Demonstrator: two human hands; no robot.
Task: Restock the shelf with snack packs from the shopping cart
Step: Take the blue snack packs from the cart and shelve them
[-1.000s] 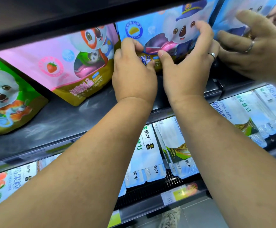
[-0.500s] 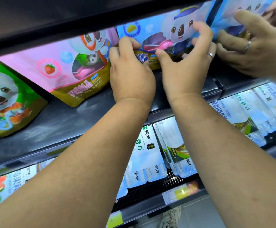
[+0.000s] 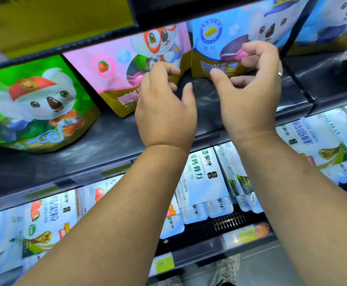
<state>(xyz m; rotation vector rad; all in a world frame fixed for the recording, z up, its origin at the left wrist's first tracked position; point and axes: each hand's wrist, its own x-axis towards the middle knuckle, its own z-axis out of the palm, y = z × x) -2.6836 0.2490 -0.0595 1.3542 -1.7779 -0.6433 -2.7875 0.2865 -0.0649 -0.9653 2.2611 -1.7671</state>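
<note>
Blue snack pack [image 3: 230, 38] | upright on shelf [image 3: 106, 137]; right hand [image 3: 249, 96] at lower edge

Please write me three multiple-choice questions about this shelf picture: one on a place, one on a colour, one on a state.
1. Where does the pink pack stand? A) between the green pack and the blue pack B) on the lower shelf C) right of the blue pack
2. What colour is the blue pack's bottom band? A) red B) gold C) black
3. How is the blue pack placed? A) lying flat B) hanging from a hook C) standing on its base
Answers: 1 A: green left of it, blue right. 2 B: the band is gold. 3 C: its base rests on the dark shelf.
</note>
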